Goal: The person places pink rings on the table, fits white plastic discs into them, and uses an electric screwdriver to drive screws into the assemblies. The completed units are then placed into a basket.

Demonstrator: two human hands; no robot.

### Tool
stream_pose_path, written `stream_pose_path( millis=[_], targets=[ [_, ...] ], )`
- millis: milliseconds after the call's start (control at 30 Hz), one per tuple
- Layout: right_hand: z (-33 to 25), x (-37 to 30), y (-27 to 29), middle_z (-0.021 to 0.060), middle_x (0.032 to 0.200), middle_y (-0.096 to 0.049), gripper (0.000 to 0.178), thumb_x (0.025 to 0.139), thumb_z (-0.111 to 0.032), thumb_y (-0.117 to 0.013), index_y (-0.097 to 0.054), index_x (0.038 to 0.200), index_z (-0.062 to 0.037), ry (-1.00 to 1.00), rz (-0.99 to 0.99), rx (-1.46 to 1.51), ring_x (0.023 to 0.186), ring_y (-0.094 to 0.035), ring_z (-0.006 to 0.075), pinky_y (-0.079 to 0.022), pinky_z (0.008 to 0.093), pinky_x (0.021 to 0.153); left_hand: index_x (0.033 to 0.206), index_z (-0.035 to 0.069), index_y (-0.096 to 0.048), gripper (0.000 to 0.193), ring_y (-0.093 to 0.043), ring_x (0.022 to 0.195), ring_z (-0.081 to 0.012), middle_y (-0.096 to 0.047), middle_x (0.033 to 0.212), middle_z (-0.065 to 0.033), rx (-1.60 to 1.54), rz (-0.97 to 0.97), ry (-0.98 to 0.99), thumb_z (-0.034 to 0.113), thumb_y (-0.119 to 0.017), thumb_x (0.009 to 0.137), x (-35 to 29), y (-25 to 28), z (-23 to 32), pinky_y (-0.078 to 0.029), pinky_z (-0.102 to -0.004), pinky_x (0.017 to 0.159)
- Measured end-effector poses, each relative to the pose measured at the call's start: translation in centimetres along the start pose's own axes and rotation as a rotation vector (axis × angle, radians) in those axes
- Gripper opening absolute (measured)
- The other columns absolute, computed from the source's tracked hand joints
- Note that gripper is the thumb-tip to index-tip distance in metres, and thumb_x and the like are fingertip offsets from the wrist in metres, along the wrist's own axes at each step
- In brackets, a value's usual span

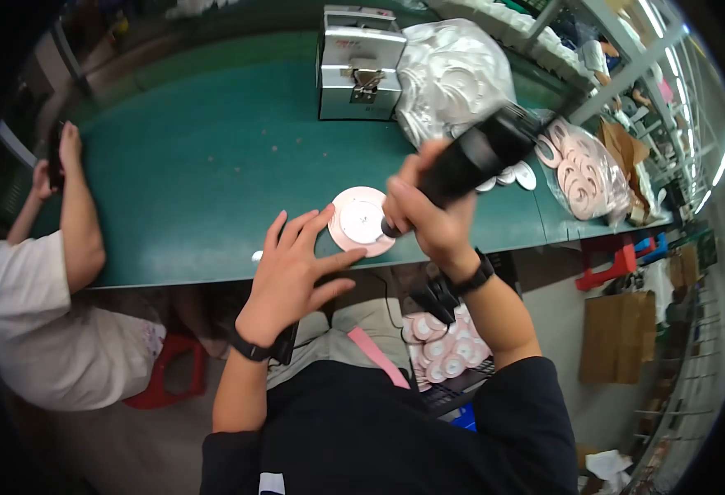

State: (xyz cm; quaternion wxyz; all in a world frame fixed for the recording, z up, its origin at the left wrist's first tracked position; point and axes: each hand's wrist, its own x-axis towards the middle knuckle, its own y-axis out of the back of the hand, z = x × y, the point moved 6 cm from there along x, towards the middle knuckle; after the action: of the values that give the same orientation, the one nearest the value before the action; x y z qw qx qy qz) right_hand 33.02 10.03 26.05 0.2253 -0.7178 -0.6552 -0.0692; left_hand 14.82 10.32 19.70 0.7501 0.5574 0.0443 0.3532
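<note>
A round pink disc with a white centre lies flat near the table's front edge. My left hand is spread open over the table edge, its fingertips at the left and lower rim of the disc. In my right hand, the fingers are wrapped round a black electric screwdriver, blurred by motion. The tool is tilted, and its narrow end points down at the right side of the disc. Whether it touches the disc I cannot tell.
On the green table stand a silver metal case and a clear bag of white discs. Pink rings fill another bag at right. A crate of pink-white discs is below. A co-worker sits at left.
</note>
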Motion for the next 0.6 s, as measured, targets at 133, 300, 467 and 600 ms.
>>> stream_pose_path(
  millis=[133, 300, 467, 600],
  targets=[
    [-1.6, 2.1, -0.6, 0.0042, 0.071, -0.055, 0.038, 0.091, 0.002, -0.071, -0.049, 0.121, -0.0053, 0.034, -0.097, 0.041, 0.051, -0.053, 0.0146, -0.046, 0.0319, 0.052, 0.129, 0.034, -0.076, 0.047, -0.047, 0.138, -0.0373, -0.047, 0.157, -0.0141, 0.078, 0.026, -0.052, 0.036, -0.081, 0.082, -0.8, -0.2, 0.2, -0.03, -0.0547, 0.121],
    [-5.4, 4.5, 2.8, 0.0033, 0.07, -0.058, 0.041, 0.091, -0.004, -0.075, -0.054, 0.125, -0.0001, 0.178, 0.04, 0.069, 0.05, -0.055, 0.0137, -0.046, 0.0306, 0.05, 0.126, 0.031, -0.077, 0.043, -0.048, 0.137, -0.0368, -0.049, 0.155, -0.0138, 0.082, 0.053, -0.06, 0.035, -0.081, 0.083, 0.2, -1.6, -1.2, -0.031, -0.0527, 0.12],
    [-5.7, 6.6, 5.5, 0.0014, 0.069, -0.057, 0.047, 0.088, -0.012, -0.08, -0.055, 0.126, 0.0002, 0.048, 0.007, -0.124, 0.05, -0.056, 0.013, -0.046, 0.0293, 0.047, 0.128, 0.027, -0.075, 0.046, -0.048, 0.137, -0.0351, -0.051, 0.153, -0.0127, 0.056, 0.152, -0.06, 0.032, -0.082, 0.082, 0.7, -2.2, 1.1, -0.034, -0.0532, 0.118],
    [0.0, 9.3, 7.6, 0.0028, 0.073, -0.061, 0.057, 0.085, -0.017, -0.084, -0.055, 0.131, -0.0006, -0.089, 0.033, -0.37, 0.051, -0.059, 0.013, -0.047, 0.0279, 0.047, 0.127, 0.019, -0.072, 0.048, -0.051, 0.133, -0.0345, -0.057, 0.145, -0.0118, 0.178, 0.175, -0.046, 0.024, -0.082, 0.08, 1.6, -3.7, 3.8, -0.038, -0.0527, 0.113]
  ],
)
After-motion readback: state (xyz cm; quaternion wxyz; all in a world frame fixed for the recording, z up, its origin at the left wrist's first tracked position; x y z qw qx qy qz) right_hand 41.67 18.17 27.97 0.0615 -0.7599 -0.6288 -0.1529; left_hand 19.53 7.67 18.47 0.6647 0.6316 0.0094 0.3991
